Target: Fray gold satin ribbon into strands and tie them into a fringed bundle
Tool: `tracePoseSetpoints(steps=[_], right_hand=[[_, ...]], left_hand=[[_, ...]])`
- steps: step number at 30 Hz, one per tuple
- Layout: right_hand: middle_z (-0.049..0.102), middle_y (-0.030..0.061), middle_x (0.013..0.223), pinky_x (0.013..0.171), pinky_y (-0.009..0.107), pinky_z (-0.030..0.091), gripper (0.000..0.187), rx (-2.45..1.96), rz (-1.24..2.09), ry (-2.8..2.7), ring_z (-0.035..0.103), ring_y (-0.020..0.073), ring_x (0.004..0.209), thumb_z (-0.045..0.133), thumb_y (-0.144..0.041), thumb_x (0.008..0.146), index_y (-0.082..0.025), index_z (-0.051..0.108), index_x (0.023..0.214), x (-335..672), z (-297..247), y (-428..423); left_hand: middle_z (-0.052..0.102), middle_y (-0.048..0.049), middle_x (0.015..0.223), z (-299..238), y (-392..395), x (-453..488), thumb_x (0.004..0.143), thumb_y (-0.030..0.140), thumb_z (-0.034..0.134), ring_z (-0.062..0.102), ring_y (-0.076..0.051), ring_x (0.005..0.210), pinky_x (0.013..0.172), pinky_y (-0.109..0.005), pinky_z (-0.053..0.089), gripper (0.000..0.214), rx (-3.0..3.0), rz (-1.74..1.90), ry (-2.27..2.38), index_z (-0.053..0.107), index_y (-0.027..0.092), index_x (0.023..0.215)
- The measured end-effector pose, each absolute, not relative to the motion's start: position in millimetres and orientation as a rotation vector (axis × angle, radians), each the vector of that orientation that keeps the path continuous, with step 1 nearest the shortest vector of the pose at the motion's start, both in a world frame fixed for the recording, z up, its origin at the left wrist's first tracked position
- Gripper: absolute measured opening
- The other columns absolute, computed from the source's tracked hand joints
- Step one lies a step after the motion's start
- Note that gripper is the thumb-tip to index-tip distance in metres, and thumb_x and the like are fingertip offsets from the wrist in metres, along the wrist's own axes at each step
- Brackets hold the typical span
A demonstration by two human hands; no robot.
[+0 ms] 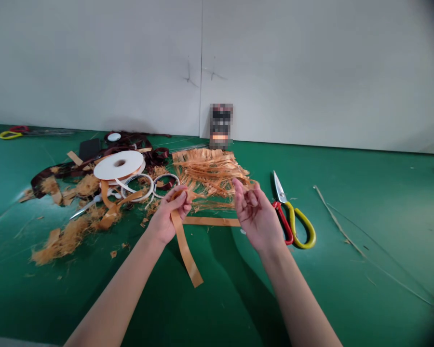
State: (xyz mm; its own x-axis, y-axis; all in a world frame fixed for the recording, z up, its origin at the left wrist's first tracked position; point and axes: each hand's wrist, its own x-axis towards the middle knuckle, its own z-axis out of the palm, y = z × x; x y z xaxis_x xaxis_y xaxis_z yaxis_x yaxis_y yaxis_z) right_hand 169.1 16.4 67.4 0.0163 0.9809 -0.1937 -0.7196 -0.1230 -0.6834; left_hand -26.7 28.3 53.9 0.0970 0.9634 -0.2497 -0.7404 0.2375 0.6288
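Observation:
My left hand point(169, 212) is closed around the top of an orange ribbon strip point(186, 253), which hangs down from the fist toward the green table point(365, 202). My right hand point(255, 212) is raised beside it, palm toward me, fingers curled with a few thin orange threads point(251, 185) between thumb and fingertips. A second flat orange strip point(211, 221) lies on the table between the two hands. Just behind the hands sits a pile of frayed orange ribbon pieces point(208, 168).
Scissors with red and yellow handles point(292, 214) lie right of my right hand. A white ribbon spool point(118, 165), empty rings, dark brown ribbon and orange fluff clutter the left. A thin stick point(334, 219) lies at the right. A white wall backs the table.

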Motion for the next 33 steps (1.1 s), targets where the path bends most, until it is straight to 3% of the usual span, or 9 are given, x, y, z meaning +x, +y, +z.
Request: tracePoseSetpoints(steps=[5,13,16,19,21,23,26,29,33], right_hand=[[0.074,0.0031,0.097,0.039,0.022,0.034,0.040,-0.799,1.596,-0.608,0.031,0.0038,0.040,0.059,-0.047,0.086,-0.021,0.052,0.058,167.5,68.8,12.9],[0.065,0.0041,0.054,0.044,0.027,0.008,0.044,-1.029,1.736,-1.020,0.020,0.0058,0.040,0.062,-0.052,0.081,-0.019,0.048,0.054,161.2,68.6,8.0],[0.065,0.0028,0.053,0.042,0.025,0.013,0.037,-0.875,1.859,-0.984,0.023,0.0061,0.039,0.059,-0.047,0.083,-0.019,0.054,0.060,165.1,69.9,7.6],[0.074,0.0039,0.075,0.047,0.024,0.035,0.013,-0.702,1.878,-0.903,0.044,0.0082,0.045,0.061,-0.031,0.079,-0.020,0.068,0.079,168.2,72.2,6.7],[0.075,0.0040,0.100,0.068,0.027,0.048,0.027,-0.647,1.838,-0.882,0.063,0.0128,0.072,0.062,-0.018,0.072,-0.022,0.071,0.097,168.3,73.3,6.2],[0.070,0.0026,0.117,0.089,0.030,0.047,0.043,-0.673,1.758,-0.911,0.064,0.0167,0.102,0.063,-0.012,0.068,-0.025,0.069,0.108,166.3,72.4,6.0],[0.072,0.0012,0.105,0.089,0.034,0.047,0.050,-0.880,1.558,-1.096,0.063,0.0184,0.100,0.074,-0.017,0.068,-0.029,0.065,0.116,161.2,65.5,7.0],[0.067,-0.0009,0.073,0.070,0.033,0.046,0.033,-1.157,1.260,-1.380,0.057,0.0161,0.069,0.080,-0.027,0.065,-0.026,0.073,0.097,157.5,56.3,9.0],[0.065,0.0016,0.068,0.070,0.034,0.041,0.008,-1.238,1.058,-1.569,0.052,0.0176,0.069,0.075,-0.033,0.073,-0.025,0.074,0.070,159.1,53.9,10.0]], left_hand=[[0.067,0.0019,0.063,54.7,26.8,-23.5,0.066,0.002,0.075,0.063,-0.006,0.054,0.053,-0.012,0.054,0.017,0.334,1.346,0.721,0.070,0.016,0.073],[0.067,0.0043,0.066,56.6,29.8,-26.0,0.076,0.002,0.068,0.063,-0.003,0.053,0.056,-0.008,0.054,0.016,0.299,1.376,0.758,0.067,0.017,0.079],[0.067,0.0046,0.066,56.3,30.0,-25.8,0.072,0.002,0.071,0.065,-0.004,0.056,0.057,-0.008,0.054,0.017,0.334,1.374,0.770,0.066,0.017,0.080],[0.067,0.0045,0.065,55.3,28.1,-23.5,0.061,0.004,0.080,0.066,-0.006,0.057,0.058,-0.011,0.056,0.025,0.401,1.362,0.779,0.065,0.016,0.078],[0.067,0.0047,0.063,54.7,26.4,-21.6,0.054,0.007,0.085,0.065,-0.007,0.056,0.058,-0.012,0.056,0.031,0.451,1.352,0.782,0.065,0.016,0.076],[0.066,0.0048,0.061,54.5,25.0,-19.8,0.049,0.009,0.087,0.065,-0.007,0.054,0.057,-0.013,0.056,0.034,0.500,1.335,0.790,0.064,0.015,0.074],[0.065,0.0049,0.061,54.4,23.8,-17.9,0.049,0.009,0.087,0.065,-0.008,0.054,0.058,-0.015,0.056,0.034,0.559,1.318,0.819,0.064,0.015,0.073],[0.066,0.0052,0.063,54.6,23.8,-17.0,0.049,0.010,0.088,0.065,-0.008,0.056,0.059,-0.016,0.055,0.035,0.593,1.324,0.851,0.064,0.016,0.074],[0.065,0.0051,0.061,55.7,23.7,-16.4,0.048,0.014,0.089,0.065,-0.009,0.055,0.058,-0.017,0.054,0.037,0.628,1.325,0.882,0.064,0.016,0.075]])
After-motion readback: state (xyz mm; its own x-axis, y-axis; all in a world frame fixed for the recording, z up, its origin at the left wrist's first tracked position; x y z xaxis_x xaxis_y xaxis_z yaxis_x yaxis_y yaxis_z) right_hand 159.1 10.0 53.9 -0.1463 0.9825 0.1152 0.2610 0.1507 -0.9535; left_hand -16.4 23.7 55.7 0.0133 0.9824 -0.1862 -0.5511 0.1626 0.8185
